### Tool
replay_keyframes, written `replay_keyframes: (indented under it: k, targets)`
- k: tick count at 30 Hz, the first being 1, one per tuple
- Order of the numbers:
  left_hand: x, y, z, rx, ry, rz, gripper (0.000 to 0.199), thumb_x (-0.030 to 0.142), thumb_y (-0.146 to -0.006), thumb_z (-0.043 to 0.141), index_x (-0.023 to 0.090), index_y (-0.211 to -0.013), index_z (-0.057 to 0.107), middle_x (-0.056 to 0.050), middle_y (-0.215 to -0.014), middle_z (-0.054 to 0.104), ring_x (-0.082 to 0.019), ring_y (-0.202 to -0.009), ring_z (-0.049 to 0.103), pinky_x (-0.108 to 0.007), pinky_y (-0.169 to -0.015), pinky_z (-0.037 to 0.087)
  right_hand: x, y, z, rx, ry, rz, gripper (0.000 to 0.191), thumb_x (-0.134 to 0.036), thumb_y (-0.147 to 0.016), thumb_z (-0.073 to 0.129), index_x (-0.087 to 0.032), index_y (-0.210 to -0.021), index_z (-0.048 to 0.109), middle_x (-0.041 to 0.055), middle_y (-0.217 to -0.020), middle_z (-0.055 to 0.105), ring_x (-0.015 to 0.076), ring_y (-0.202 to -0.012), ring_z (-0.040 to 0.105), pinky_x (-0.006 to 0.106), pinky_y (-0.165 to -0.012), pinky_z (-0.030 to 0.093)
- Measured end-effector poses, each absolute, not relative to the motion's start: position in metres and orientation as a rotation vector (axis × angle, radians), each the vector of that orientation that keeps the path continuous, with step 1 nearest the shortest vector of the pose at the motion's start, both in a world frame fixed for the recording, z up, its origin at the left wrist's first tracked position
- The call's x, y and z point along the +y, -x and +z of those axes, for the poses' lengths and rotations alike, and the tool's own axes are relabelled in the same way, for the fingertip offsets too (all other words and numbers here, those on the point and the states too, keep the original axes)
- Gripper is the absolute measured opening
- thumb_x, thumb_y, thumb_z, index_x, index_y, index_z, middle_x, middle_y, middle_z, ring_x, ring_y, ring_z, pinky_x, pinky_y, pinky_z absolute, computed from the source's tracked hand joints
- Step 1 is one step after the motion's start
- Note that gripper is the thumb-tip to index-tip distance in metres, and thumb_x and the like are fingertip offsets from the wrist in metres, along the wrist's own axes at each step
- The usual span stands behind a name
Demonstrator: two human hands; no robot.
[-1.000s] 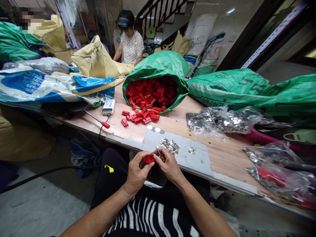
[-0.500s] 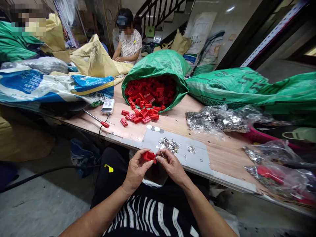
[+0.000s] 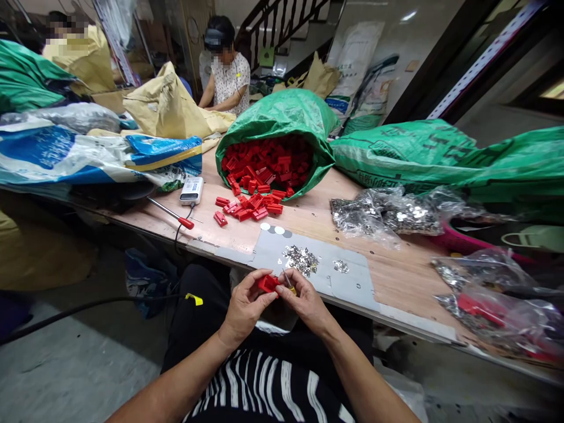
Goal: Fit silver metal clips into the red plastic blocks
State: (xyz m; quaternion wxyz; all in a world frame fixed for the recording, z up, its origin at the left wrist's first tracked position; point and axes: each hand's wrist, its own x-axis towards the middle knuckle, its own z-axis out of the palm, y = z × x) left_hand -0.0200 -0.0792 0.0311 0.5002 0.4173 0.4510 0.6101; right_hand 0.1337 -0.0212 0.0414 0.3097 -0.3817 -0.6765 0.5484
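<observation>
Tabletop [image 3: 308, 217]: green sack [image 3: 291, 111] of red pieces [image 3: 268, 164], bags [image 3: 384, 232] of metal bits [image 3: 414, 216]

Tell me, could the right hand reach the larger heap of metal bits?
Probably yes: the right hand is close to the larger heap, whose top lies uncovered, though that hand holds a yellow-handled tool.

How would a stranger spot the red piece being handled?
Find the big green sack whose mouth faces you. Come nearer, past the grey mat, to the near edge of the table. The red piece is the one held in the left hand; its lookalikes lie in the sack or before it.
</observation>
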Motion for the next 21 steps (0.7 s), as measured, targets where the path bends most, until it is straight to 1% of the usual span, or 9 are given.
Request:
replay_keyframes:
  k: [4, 6, 8, 10, 12, 15, 18, 21]
  targets:
    - [-0.078, 0.02, 0.034, 1.14, -1.204, 1.437, 0.034, 0.024, -0.074, 0.07, 0.019, -0.107, 0.064, -0.008, -0.106, 0.068, -0.021, -0.096, 0.066, -0.033, -0.089, 0.052, -0.022, -0.135, 0.039, -1.816, 0.998, 1.429, 0.023, -0.041, -0.084, 0.059, -0.021, -0.085, 0.049, -0.002, -0.079, 0.048, 0.0134, -0.075, 0.047, 0.024, -0.069, 0.041]
    - [-0.075, 0.022, 0.036, 1.153, -1.271, 1.415, 0.032, 0.024, -0.075, 0.069, 0.019, -0.106, 0.064, -0.008, -0.102, 0.069, -0.021, -0.092, 0.067, -0.033, -0.087, 0.053, -0.02, -0.136, 0.04, -1.854, 1.012, 1.381, 0.022, -0.041, -0.084, 0.06, -0.021, -0.087, 0.05, -0.002, -0.08, 0.05, 0.0135, -0.075, 0.047, 0.025, -0.07, 0.042]
    - [-0.069, 0.027, 0.038, 1.169, -1.297, 1.421, 0.031, 0.025, -0.075, 0.069, 0.02, -0.105, 0.064, -0.007, -0.1, 0.07, -0.02, -0.09, 0.067, -0.032, -0.085, 0.053, -0.018, -0.137, 0.043, -1.913, 1.042, 1.313, 0.022, -0.04, -0.086, 0.057, -0.021, -0.097, 0.052, -0.0001, -0.087, 0.055, 0.0147, -0.079, 0.051, 0.027, -0.074, 0.044]
    - [-0.061, 0.032, 0.038, 1.213, -1.31, 1.44, 0.031, 0.025, -0.074, 0.07, 0.021, -0.104, 0.064, -0.005, -0.097, 0.07, -0.019, -0.087, 0.067, -0.03, -0.082, 0.053, -0.016, -0.138, 0.048, -1.994, 1.075, 1.197, 0.024, -0.037, -0.091, 0.05, -0.022, -0.109, 0.052, 0.0035, -0.099, 0.058, 0.0169, -0.088, 0.054, 0.03, -0.081, 0.045]
    - [-0.053, 0.039, 0.036, 1.289, -1.348, 1.448, 0.032, 0.024, -0.072, 0.071, 0.022, -0.103, 0.065, -0.003, -0.094, 0.071, -0.018, -0.084, 0.066, -0.03, -0.081, 0.052, -0.014, -0.139, 0.052, -2.095, 1.107, 1.04, 0.025, -0.032, -0.094, 0.044, -0.023, -0.114, 0.054, 0.0063, -0.105, 0.059, 0.0186, -0.094, 0.055, 0.033, -0.085, 0.044]
    - [-0.042, 0.045, 0.03, 1.374, -1.425, 1.42, 0.035, 0.021, -0.071, 0.071, 0.024, -0.106, 0.066, -0.003, -0.094, 0.071, -0.019, -0.085, 0.066, -0.031, -0.083, 0.051, -0.012, -0.137, 0.053, -2.213, 1.153, 0.848, 0.027, -0.025, -0.093, 0.043, -0.023, -0.114, 0.059, 0.0076, -0.098, 0.06, 0.02, -0.091, 0.057, 0.034, -0.082, 0.046]
    - [-0.034, 0.047, 0.026, 1.393, -1.509, 1.369, 0.04, 0.018, -0.07, 0.071, 0.026, -0.109, 0.066, -0.003, -0.099, 0.072, -0.02, -0.089, 0.066, -0.033, -0.087, 0.05, -0.009, -0.135, 0.051, -2.25, 1.207, 0.771, 0.026, -0.02, -0.089, 0.048, -0.022, -0.112, 0.06, 0.0064, -0.094, 0.064, 0.0195, -0.086, 0.06, 0.033, -0.079, 0.047]
    - [-0.029, 0.047, 0.027, 1.371, -1.566, 1.333, 0.044, 0.016, -0.069, 0.071, 0.028, -0.111, 0.067, -0.004, -0.106, 0.071, -0.022, -0.097, 0.065, -0.035, -0.091, 0.048, -0.007, -0.133, 0.05, -2.277, 1.217, 0.735, 0.021, -0.018, -0.087, 0.051, -0.021, -0.104, 0.062, 0.0047, -0.092, 0.067, 0.0182, -0.083, 0.062, 0.031, -0.078, 0.046]
